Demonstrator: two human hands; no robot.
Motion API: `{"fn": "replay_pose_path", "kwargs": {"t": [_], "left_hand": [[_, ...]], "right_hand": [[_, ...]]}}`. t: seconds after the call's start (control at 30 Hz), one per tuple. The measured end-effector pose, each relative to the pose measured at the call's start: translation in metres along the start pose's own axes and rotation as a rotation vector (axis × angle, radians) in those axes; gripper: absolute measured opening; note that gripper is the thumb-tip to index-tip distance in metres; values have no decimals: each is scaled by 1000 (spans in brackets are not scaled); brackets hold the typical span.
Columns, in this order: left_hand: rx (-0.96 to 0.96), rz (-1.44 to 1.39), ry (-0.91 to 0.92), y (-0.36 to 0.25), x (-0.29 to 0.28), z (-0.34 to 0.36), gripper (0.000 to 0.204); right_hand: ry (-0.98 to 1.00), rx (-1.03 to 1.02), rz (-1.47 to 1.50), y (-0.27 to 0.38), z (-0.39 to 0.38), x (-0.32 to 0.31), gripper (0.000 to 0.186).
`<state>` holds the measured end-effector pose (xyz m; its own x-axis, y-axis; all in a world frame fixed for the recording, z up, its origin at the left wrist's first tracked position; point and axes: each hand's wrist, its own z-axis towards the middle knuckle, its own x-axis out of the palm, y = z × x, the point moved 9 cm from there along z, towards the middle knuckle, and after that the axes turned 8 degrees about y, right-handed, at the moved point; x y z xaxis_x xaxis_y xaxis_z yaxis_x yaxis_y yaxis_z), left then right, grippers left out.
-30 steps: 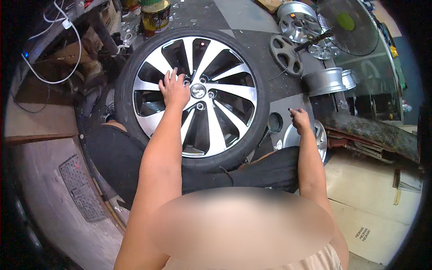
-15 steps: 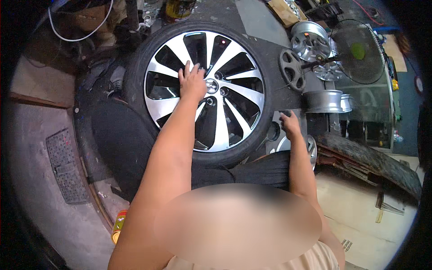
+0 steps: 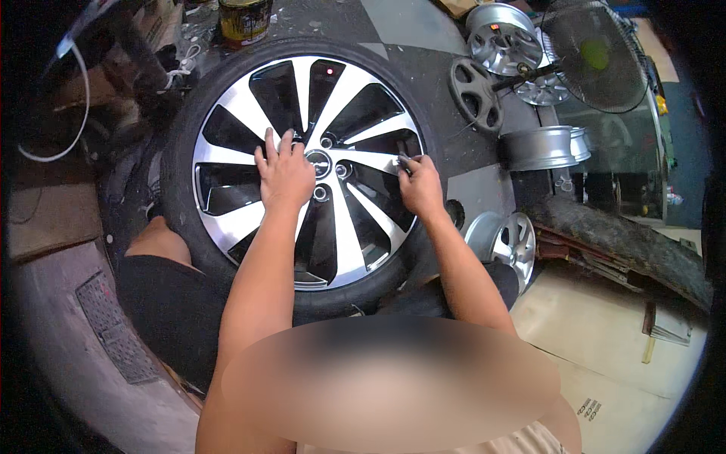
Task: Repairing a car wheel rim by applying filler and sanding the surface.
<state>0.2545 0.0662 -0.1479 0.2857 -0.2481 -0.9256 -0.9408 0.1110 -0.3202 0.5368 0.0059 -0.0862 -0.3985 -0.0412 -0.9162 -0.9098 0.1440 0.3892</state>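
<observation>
A large car wheel (image 3: 350,242) with black-and-silver spokes lies flat before me, its black tyre (image 3: 181,151) around the rim. My left hand (image 3: 286,175) rests on the spokes just left of the round centre cap (image 3: 318,163), palm down with fingers spread. At the wheel's right side, my right hand (image 3: 422,185) is curled with its fingertips on the end of a silver spoke. Something small and dark shows at those fingertips, too little visible to name.
Bare silver rims (image 3: 537,147) stand at the right, near a pedestal fan (image 3: 594,57) with a round base (image 3: 475,94). Another silver rim (image 3: 516,246) sits by my right forearm. A yellow can (image 3: 246,21) stands beyond the wheel. Dark planks (image 3: 620,246) lie at right.
My right hand has moved left from beside the tyre onto the wheel's right spoke. My left hand stays near the centre cap. The view has shifted, so the wheel sits farther left.
</observation>
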Motion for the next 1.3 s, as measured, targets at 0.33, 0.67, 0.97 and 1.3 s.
{"fn": "replay_pose_path", "kwargs": {"t": [0.33, 0.67, 0.97, 1.3], "left_hand": [[-26, 98, -33, -8, -1, 2, 40], [9, 160, -98, -7, 3, 4, 36], [17, 142, -127, -6, 1, 3, 41], [10, 144, -114, -7, 3, 4, 41]], "right_hand": [[56, -5, -139, 7, -14, 43, 38], [153, 2, -197, 23, -18, 43, 46], [148, -1, -132, 19, -20, 47, 48], [121, -45, -165, 17, -9, 43, 51]]}}
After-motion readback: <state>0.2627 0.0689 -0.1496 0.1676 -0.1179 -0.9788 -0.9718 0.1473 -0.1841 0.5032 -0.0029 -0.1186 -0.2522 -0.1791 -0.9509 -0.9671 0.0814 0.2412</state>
